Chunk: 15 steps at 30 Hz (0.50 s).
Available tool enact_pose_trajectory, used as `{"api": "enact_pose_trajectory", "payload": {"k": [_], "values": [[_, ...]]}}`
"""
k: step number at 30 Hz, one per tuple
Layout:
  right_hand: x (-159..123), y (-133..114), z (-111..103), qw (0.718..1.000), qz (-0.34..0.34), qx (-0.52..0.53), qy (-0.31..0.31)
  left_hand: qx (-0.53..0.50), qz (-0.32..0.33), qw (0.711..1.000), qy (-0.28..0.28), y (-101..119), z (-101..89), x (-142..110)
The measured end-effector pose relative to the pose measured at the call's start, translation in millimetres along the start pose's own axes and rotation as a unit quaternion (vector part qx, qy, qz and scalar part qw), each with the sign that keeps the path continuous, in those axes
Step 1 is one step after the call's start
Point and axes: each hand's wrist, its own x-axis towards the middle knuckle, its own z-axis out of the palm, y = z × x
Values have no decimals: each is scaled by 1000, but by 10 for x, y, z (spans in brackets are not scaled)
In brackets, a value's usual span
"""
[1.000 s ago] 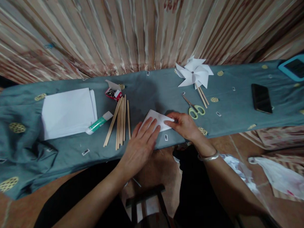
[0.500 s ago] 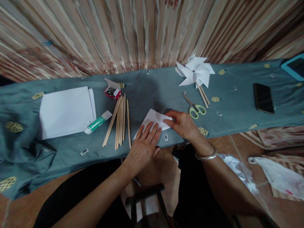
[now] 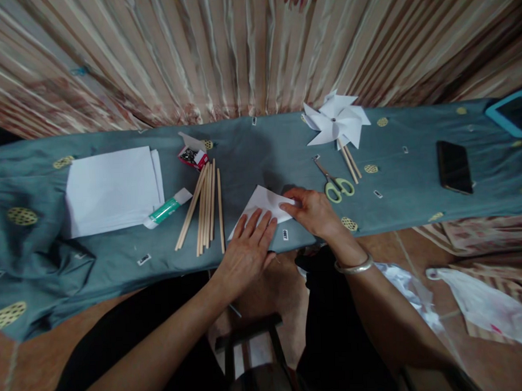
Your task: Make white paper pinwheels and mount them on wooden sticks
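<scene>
A folded piece of white paper [image 3: 261, 201] lies near the front edge of the cloth-covered table, one corner pointing away from me. My left hand [image 3: 248, 244] rests flat on its near left part, fingers stretched out and slightly apart. At the paper's right corner, my right hand [image 3: 310, 210] pinches it between thumb and fingers. Green-handled scissors [image 3: 335, 184] lie just beyond my right hand. Wooden sticks [image 3: 208, 209] sit left of the paper. Farther back on the right are white paper pinwheels [image 3: 336, 121] on sticks.
On the left lie a stack of white paper [image 3: 111, 192] and a green glue stick [image 3: 167, 209]. A small red open box [image 3: 194, 155] stands behind the sticks. To the right are a black phone [image 3: 454, 167] and a blue-framed device [image 3: 513, 113]. A curtain [image 3: 239, 53] hangs behind the table.
</scene>
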Motion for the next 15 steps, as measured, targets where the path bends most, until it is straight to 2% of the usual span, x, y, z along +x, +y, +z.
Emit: {"api": "enact_pose_trajectory", "payload": {"k": [10,15], "values": [[0,-30,-18,1000,19,-4,-13,-6,-6,1000,-1,-1,11,-4],[2,-15,-5,1000,1,-6,-5,-6,-5,1000,1,-9,22,4]]}}
